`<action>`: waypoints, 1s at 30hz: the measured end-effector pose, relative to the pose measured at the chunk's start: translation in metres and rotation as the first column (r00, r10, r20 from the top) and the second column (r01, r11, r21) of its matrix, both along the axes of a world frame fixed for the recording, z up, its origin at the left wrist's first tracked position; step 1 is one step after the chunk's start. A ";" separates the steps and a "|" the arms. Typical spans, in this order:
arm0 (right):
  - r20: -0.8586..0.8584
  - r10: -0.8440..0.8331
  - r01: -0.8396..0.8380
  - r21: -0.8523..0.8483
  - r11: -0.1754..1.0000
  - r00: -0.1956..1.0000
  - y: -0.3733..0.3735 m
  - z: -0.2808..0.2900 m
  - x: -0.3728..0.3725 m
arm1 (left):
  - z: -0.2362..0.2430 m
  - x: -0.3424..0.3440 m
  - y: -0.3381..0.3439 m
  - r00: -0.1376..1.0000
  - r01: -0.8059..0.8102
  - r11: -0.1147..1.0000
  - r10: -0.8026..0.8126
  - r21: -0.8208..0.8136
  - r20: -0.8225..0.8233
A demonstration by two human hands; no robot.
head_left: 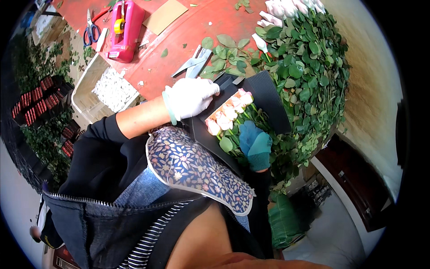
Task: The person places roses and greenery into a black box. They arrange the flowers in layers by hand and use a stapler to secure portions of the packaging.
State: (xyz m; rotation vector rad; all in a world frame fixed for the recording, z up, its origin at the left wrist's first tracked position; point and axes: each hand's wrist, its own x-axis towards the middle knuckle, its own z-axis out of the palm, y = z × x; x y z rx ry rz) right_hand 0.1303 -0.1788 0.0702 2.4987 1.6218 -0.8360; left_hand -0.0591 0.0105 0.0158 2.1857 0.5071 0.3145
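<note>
Pale pink roses [230, 110] lie in a row against an orange-brown strip [221, 107] on a black corrugated sheet [268, 96] in front of me. My left hand [192, 97], in a white glove with a green band at the wrist, is closed at the sheet's upper left edge and appears to pinch it. Just below the blooms, my right hand [255, 144], in a blue and teal glove, lies over the green stems and leaves with its fingers stretched out. Its fingertips are partly lost among the leaves. Beyond my left hand lies a grey metal stapler-like tool [195, 62].
The red table [165, 74] bears a pink tape dispenser [127, 31], scissors [92, 33], a brown card [165, 15] and loose leaves [228, 56]. A large pile of pale roses [309, 67] stands at right. A bin of small white pieces [114, 89] stands left, near wrapped red bunches [40, 101].
</note>
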 end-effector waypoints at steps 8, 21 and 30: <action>0.050 0.005 0.002 -0.144 0.990 0.999 -0.001 -0.005 0.003 | 0.023 0.006 0.005 0.805 0.593 0.802 -0.592 0.068 -0.034; -0.009 0.070 -0.071 -0.028 0.997 0.997 -0.008 -0.002 0.005 | 0.007 0.016 0.001 0.805 0.593 0.789 -0.584 0.158 -0.103; 0.168 0.090 -0.087 -0.023 0.996 0.982 0.020 0.004 0.004 | 0.005 0.020 0.001 0.786 0.611 0.791 -0.611 -0.033 -0.097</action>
